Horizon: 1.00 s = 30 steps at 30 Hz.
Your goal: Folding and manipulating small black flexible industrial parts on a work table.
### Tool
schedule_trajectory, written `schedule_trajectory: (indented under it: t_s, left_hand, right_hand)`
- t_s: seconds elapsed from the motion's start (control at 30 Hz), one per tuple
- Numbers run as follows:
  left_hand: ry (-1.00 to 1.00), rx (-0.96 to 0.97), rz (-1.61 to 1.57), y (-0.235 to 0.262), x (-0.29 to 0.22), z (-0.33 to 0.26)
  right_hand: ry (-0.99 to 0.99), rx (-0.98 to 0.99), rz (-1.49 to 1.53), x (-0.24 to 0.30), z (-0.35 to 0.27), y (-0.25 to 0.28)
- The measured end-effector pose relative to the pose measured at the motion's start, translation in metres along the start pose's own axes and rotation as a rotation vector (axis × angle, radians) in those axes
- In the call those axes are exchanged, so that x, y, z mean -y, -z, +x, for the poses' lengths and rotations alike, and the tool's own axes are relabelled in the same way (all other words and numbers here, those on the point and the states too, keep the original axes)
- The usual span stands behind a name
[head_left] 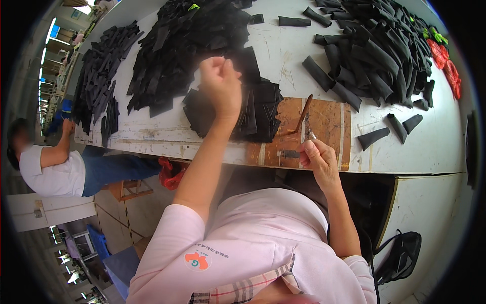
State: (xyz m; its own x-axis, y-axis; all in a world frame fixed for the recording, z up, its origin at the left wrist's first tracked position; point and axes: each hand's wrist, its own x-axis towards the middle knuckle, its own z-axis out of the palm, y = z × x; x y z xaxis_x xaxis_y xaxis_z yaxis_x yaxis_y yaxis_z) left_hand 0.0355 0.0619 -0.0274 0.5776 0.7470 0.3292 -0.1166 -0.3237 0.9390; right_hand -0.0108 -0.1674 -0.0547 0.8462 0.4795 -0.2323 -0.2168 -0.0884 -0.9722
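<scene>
My left hand [221, 86] is raised over a stack of black fabric pieces [260, 109], its fingertips pinched together and slightly blurred. Whatever they hold, if anything, is too small to make out. Close to the table's front edge, my right hand [320, 158] is closed round a small metal tool [311, 135], whose thin tip points away from me. The rest of that tool is hidden by my fingers. Just beyond it, a thin brown upright piece [306, 112] rises from a worn brown board [331, 121] on the white table [283, 61].
Loose black fabric pieces [187, 45] form a big heap at the back left, with a narrower heap [104, 68] further left. Black fabric tubes [374, 55] pile up at the right. Red plastic [445, 66] lies at the far right edge. Another person [55, 167] sits at the left.
</scene>
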Motion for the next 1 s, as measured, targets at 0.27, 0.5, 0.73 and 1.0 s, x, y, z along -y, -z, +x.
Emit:
schedule_trajectory:
  t_s: [0.27, 0.5, 0.73, 1.0]
  left_hand:
    - [1.114, 0.163, -1.046, 0.065, -0.015, -0.079]
    - [1.531, 0.192, -1.419, 0.066, -0.016, -0.111]
    - [1.487, 0.339, -1.067, 0.052, -0.013, -0.140]
    - [0.810, 0.643, -0.402, 0.060, -0.052, -0.149]
  right_hand:
    - [0.147, 0.060, 0.152, 0.005, -0.005, -0.037]
    - [0.132, 0.025, 0.546, 0.003, -0.005, -0.044]
    - [0.352, -0.185, 0.132, 0.008, -0.007, -0.041]
    - [0.580, -0.419, -0.482, 0.012, -0.009, -0.029]
